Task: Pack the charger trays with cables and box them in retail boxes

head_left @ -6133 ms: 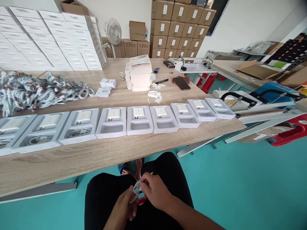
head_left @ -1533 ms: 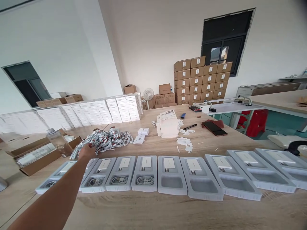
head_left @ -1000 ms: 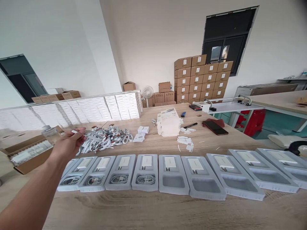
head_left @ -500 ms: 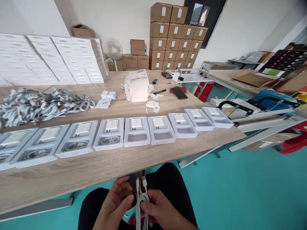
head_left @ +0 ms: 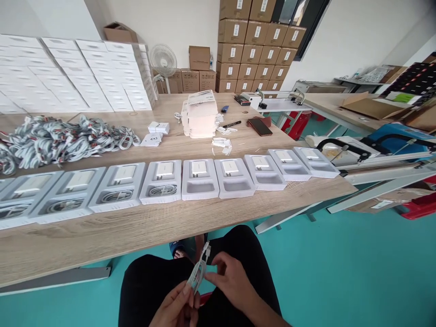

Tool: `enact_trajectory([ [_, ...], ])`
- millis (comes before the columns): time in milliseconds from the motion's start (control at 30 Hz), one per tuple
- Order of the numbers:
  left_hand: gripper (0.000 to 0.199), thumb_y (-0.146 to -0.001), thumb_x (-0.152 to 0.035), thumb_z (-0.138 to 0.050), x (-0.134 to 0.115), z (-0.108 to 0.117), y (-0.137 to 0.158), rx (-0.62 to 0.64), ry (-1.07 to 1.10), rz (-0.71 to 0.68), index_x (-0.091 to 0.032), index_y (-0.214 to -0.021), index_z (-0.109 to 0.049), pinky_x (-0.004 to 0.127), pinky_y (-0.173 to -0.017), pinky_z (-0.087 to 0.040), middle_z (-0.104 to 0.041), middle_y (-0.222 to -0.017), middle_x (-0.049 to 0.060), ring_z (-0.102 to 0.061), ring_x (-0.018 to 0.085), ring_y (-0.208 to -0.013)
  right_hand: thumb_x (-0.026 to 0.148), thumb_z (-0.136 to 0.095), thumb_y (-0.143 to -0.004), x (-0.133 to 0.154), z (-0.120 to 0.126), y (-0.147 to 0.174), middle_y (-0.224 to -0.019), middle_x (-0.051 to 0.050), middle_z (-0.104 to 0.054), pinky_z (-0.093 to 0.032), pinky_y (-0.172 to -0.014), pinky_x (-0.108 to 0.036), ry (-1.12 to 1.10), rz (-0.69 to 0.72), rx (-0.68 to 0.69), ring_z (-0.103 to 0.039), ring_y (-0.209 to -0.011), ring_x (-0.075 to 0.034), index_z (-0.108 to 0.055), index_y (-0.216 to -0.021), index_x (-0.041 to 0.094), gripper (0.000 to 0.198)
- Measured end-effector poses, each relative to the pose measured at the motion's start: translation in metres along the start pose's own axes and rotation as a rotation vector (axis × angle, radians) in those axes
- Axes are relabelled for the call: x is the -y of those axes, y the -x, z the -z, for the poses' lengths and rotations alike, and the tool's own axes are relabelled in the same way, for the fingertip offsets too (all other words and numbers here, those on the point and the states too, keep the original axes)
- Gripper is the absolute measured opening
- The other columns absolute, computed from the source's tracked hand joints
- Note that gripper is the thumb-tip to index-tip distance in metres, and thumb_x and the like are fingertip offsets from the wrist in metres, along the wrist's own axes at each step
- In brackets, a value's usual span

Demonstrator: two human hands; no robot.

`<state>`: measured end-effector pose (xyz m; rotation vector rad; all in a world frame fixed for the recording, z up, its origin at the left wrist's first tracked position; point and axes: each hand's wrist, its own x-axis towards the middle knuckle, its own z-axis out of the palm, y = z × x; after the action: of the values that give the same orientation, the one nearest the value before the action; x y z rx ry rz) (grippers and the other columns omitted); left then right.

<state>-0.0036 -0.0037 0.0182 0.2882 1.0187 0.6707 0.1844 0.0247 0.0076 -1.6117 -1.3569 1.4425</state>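
Over my lap, a coiled white USB cable (head_left: 198, 270) is pinched by its lower end in my left hand (head_left: 177, 305). Its two plug ends point up and away from me. My right hand (head_left: 235, 279) is just right of the coil, thumb and fingers apart; its thumb is close to the cable, and I cannot tell whether it touches. On the table ahead runs a row of white trays, each holding a white charger plug. One tray (head_left: 145, 194) in the left part has a coiled cable in its lower slot. To its right, another tray (head_left: 185, 193) has a bare lower slot.
A heap of bundled cables (head_left: 68, 141) lies at the table's left, before stacked white boxes (head_left: 102, 75). Folded white cartons (head_left: 200, 116), printed cards (head_left: 151, 139), a marker (head_left: 232, 124) and a phone (head_left: 260, 126) lie farther back. The table's front edge is above my knees.
The cable has passed from my right hand to my left, which grips its lower end. My right hand has let go and opened beside it. The view has shifted slightly.
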Motion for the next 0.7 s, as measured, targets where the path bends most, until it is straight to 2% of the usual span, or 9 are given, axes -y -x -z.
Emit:
enact_trajectory([
  [67,0.049,-0.062,-0.063,-0.076,-0.002,0.0,-0.001,-0.049,-0.072,0.008,-0.019,-0.06,-0.058,0.019,-0.034,-0.012,-0.052,-0.061,-0.002,-0.038,0.005,-0.039,0.033,-0.071,-0.077,-0.003,0.01,0.0,-0.079,0.0,-0.059,-0.038,-0.059,-0.025,0.293,0.114,-0.12,-0.054,-0.067,-0.015,-0.062,-0.111,0.021,0.037],
  [133,0.051,-0.063,-0.066,-0.073,-0.002,-0.001,-0.002,-0.073,-0.184,0.019,-0.019,-0.057,-0.054,0.02,-0.037,-0.008,-0.045,-0.055,-0.004,-0.03,0.005,-0.038,0.027,-0.064,-0.083,-0.003,0.015,0.001,-0.09,-0.002,-0.061,-0.04,-0.063,-0.026,0.496,0.27,-0.056,-0.057,-0.074,-0.016,-0.055,-0.126,0.026,0.044],
  [200,0.053,-0.065,-0.068,-0.07,-0.001,-0.002,-0.004,-0.076,-0.303,0.025,-0.02,-0.054,-0.051,0.022,-0.038,-0.01,-0.04,-0.051,-0.006,-0.027,0.005,-0.038,0.024,-0.058,-0.087,-0.001,0.016,0.002,-0.093,-0.003,-0.063,-0.04,-0.067,-0.026,0.68,0.393,0.051,-0.059,-0.078,-0.017,-0.061,-0.116,0.025,0.029],
  [267,0.055,-0.068,-0.071,-0.065,0.0,-0.001,-0.008,-0.093,-0.406,0.016,-0.021,-0.052,-0.049,0.023,-0.039,-0.015,-0.04,-0.047,-0.005,-0.028,0.007,-0.038,0.023,-0.054,-0.09,0.003,0.014,0.002,-0.087,-0.004,-0.065,-0.038,-0.066,-0.027,0.825,0.429,0.109,-0.059,-0.077,-0.017,-0.066,-0.094,0.021,0.012],
  [333,0.055,-0.072,-0.072,-0.059,0.001,0.003,-0.013,-0.124,-0.474,-0.023,-0.021,-0.055,-0.053,0.024,-0.039,-0.023,-0.046,-0.046,-0.003,-0.036,0.01,-0.04,0.025,-0.052,-0.092,0.006,0.012,0.002,-0.079,-0.004,-0.065,-0.035,-0.063,-0.027,0.858,0.416,0.125,-0.059,-0.071,-0.017,-0.063,-0.085,0.019,0.014],
  [400,0.053,-0.076,-0.07,-0.057,0.004,0.008,-0.018,-0.137,-0.462,-0.075,-0.019,-0.063,-0.06,0.024,-0.041,-0.031,-0.056,-0.052,0.001,-0.048,0.014,-0.048,0.027,-0.049,-0.094,0.009,0.009,0.004,-0.076,-0.002,-0.066,-0.033,-0.06,-0.026,0.765,0.389,0.117,-0.058,-0.067,-0.015,-0.06,-0.086,0.02,0.015],
  [467,0.051,-0.079,-0.067,-0.057,0.009,0.014,-0.022,-0.114,-0.394,-0.096,-0.017,-0.069,-0.064,0.022,-0.041,-0.032,-0.06,-0.059,0.003,-0.052,0.015,-0.053,0.028,-0.048,-0.095,0.011,0.007,0.006,-0.072,0.001,-0.064,-0.033,-0.058,-0.025,0.6,0.352,0.106,-0.057,-0.063,-0.014,-0.058,-0.087,0.021,0.015],
  [700,0.049,-0.085,-0.059,-0.056,0.02,0.013,-0.021,0.051,-0.118,-0.017,-0.012,-0.075,-0.066,0.018,-0.037,-0.022,-0.06,-0.066,0.003,-0.044,0.006,-0.043,0.036,-0.047,-0.095,0.005,-0.012,0.004,-0.068,0.002,-0.064,-0.046,-0.058,-0.024,-0.082,0.131,0.157,-0.062,-0.056,-0.013,-0.054,-0.085,0.02,0.02],
])
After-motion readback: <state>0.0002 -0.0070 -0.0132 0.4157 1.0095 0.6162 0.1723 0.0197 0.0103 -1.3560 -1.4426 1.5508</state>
